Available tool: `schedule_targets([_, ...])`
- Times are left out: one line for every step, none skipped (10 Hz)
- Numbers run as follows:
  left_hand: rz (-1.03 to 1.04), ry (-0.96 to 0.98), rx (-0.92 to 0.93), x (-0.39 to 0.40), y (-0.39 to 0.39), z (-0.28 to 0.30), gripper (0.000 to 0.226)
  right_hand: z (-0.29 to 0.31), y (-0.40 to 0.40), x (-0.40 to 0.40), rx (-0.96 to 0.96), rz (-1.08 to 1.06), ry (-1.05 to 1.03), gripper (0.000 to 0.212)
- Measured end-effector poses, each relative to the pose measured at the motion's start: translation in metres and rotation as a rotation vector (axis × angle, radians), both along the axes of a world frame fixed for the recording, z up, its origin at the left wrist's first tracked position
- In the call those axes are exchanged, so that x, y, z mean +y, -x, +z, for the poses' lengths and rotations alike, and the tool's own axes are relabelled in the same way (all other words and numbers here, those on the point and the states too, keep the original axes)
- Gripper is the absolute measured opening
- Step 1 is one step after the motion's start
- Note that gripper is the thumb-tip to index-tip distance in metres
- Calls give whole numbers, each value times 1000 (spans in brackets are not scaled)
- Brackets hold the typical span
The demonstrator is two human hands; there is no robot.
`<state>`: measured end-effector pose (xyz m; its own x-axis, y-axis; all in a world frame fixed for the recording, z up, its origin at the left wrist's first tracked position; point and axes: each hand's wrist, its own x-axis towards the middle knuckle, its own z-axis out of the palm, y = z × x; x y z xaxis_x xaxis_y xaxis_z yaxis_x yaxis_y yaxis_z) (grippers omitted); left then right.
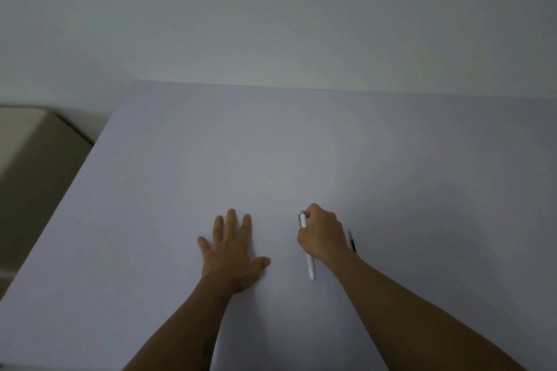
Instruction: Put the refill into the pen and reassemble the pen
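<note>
Head view: right hand [321,235] fingers clamped on a light, slick white pen [309,262]; the thin, bendable refill [352,240] lay at three o'clock; left hand [232,245] rested splayed on the counter [180,159].

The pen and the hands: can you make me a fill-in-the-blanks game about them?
1. The white pen is gripped by the ____ hand.
2. The left hand lies ____ on the table, its fingers spread.
3. The thin dark refill lies to the ____ of the pen.

Answers: right; flat; right
</note>
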<state>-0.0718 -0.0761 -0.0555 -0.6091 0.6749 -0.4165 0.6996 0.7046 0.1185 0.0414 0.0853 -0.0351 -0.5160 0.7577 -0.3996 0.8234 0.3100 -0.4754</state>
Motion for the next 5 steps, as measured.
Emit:
schedule_targets([0, 1, -2, -1, 0, -1, 103, -3, 1, -5, -30, -17, -35, 26])
schedule_targets([-8, -3, -4, -3, 0, -1, 102, -4, 1, -8, -57, -30, -78, 28])
schedule_targets([-18, 1, -15, -3, 0, -1, 101, 2, 0, -9, -72, -51, -88, 30])
schedule_targets([-85, 43, -72, -6, 8, 12, 100, 13, -2, -13, -60, -78, -95, 36])
schedule_targets([-190, 54, -82, -22, 26, 37, 94, 36, 0, -23, -32, -46, -127, 42])
